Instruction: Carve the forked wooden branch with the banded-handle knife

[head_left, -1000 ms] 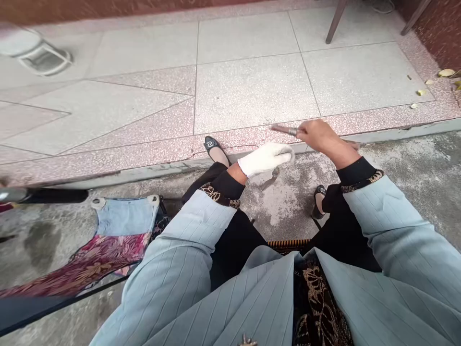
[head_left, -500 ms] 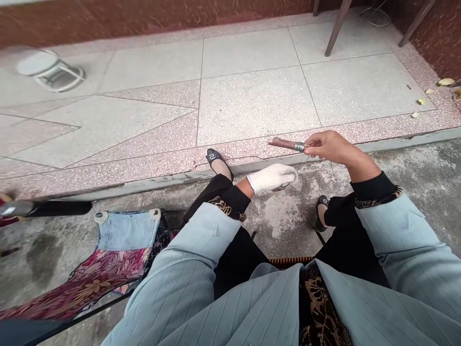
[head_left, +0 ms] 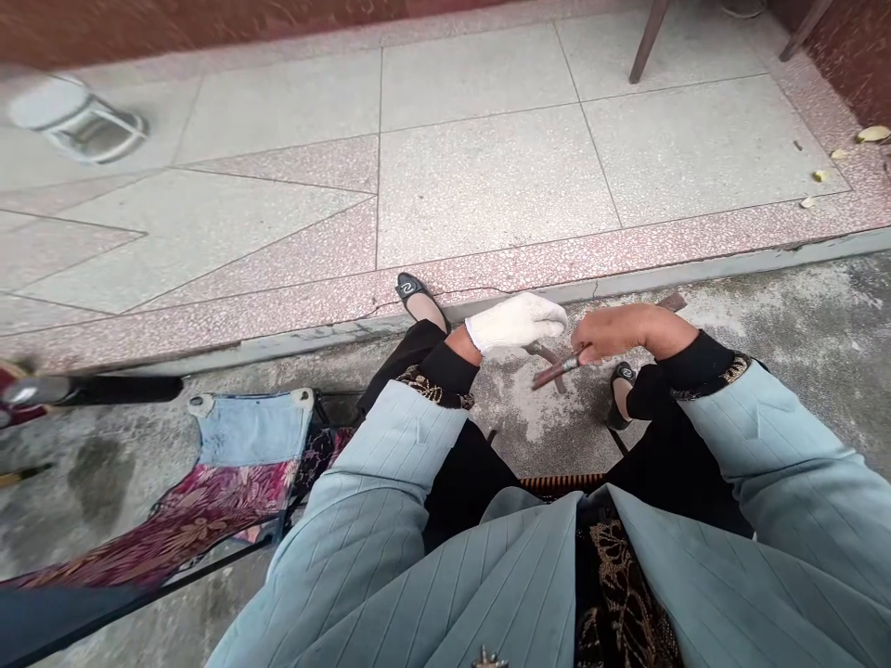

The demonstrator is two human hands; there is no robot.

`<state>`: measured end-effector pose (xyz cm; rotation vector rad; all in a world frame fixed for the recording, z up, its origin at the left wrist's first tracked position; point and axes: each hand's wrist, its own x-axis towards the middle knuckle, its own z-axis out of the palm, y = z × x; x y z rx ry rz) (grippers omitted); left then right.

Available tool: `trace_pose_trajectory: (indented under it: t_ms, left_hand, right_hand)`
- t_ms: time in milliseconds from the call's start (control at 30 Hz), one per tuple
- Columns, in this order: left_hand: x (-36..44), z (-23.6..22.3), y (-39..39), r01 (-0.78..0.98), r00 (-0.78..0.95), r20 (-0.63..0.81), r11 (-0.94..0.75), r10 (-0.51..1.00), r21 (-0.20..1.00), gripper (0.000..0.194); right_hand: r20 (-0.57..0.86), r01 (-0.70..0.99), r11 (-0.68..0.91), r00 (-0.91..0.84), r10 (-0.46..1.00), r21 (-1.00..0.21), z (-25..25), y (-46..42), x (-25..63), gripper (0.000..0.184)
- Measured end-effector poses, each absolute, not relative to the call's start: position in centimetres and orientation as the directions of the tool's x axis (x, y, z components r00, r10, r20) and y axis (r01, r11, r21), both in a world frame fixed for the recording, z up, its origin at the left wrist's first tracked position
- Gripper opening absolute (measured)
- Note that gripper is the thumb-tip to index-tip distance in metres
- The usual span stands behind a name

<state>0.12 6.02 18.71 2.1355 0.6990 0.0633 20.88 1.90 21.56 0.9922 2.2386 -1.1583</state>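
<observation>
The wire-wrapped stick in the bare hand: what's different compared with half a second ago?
The right hand has come toward the body, bringing the stick with it. The stick's free end now points left and toward the person, instead of left over the step. The right hand still grips it; the gloved left hand stayed roughly in place.

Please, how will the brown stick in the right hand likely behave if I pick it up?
The brown stick is probably stiff: it juts out straight, without drooping, from the right hand. It seems fairly light, since it is slim and one hand appears to hold it. Set down, it might roll, being narrow.
</observation>
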Motion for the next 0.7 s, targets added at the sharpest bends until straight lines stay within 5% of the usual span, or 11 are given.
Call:
trace_pose_trajectory:
  t_ms: [67, 133, 267, 367, 467, 567, 633, 700]
  left_hand:
    - [-0.2, 18.7, 6.3, 0.447, 0.829, -0.211, -0.387, 0.517, 0.807, 0.023]
    - [-0.3, 18.4, 6.5, 0.429, 0.806, -0.213, -0.298, 0.552, 0.852, 0.028]
    - [-0.1, 17.1, 6.7, 0.378, 0.785, -0.201, -0.195, 0.586, 0.905, 0.036]
    - [0.3, 16.3, 6.5, 0.357, 0.834, -0.172, -0.275, 0.524, 0.893, 0.035]
    - [0.6, 16.3, 6.2, 0.409, 0.846, -0.207, -0.350, 0.491, 0.843, 0.031]
    - [0.5, 16.7, 6.3, 0.440, 0.828, -0.206, -0.377, 0.522, 0.815, 0.031]
    - [0.3, 17.1, 6.6, 0.442, 0.817, -0.173, -0.405, 0.550, 0.800, 0.031]
    - [0.1, 17.3, 7.1, 0.441, 0.806, -0.151, -0.412, 0.572, 0.798, 0.031]
  right_hand:
    - [-0.505, 0.601, 0.333, -0.796, 0.334, -0.726, 22.6, 1.6, 21.7, 0.017]
    - [-0.368, 0.510, 0.261, -0.818, 0.442, -0.820, 23.6, 1.6, 22.7, 0.014]
    - [-0.195, 0.428, 0.055, -0.518, 0.833, -0.902, 24.0, 2.2, 23.9, 0.016]
    - [-0.078, 0.383, 0.016, -0.229, 0.970, -0.924, 23.1, 3.0, 23.6, 0.016]
    - [0.021, 0.624, 0.028, -0.019, 1.000, -0.781, 22.3, 4.1, 23.4, 0.015]
    - [0.056, 0.870, -0.016, 0.050, 0.997, -0.493, 21.7, 4.8, 23.5, 0.027]
    - [-0.054, 0.956, -0.030, 0.014, 0.998, -0.293, 21.5, 5.0, 23.8, 0.027]
    - [-0.315, 0.985, 0.049, -0.100, 0.944, -0.167, 21.5, 4.9, 24.2, 0.015]
